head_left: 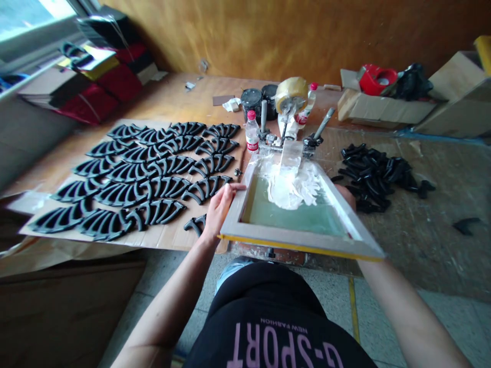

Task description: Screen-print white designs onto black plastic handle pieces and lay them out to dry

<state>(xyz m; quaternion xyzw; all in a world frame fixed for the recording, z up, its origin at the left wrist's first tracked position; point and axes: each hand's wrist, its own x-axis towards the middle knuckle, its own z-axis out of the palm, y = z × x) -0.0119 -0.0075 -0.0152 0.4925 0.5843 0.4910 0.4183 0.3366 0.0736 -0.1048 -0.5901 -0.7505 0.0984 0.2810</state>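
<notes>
A screen printing frame (303, 243), with a greenish mesh and thick white ink (289, 191) smeared over its upper half, is tilted up in front of me. My left hand (219, 207) grips its left side, the index finger lying along the edge. At the right side, my right hand (347, 197) holds the frame too; most of its fingers are hidden behind it. A flat squeegee (291, 156) rests in the ink near the top. Behind the frame is a metal hinge clamp (312, 140) with upright bars.
Rows of black curved plastic handles (130, 174) cover a cardboard sheet at left. More lie piled (374, 174) at right. Behind the clamp stand bottles (252, 130), dark jars (251, 102) and a tape roll (290, 94). Boxes (387, 110) sit back right.
</notes>
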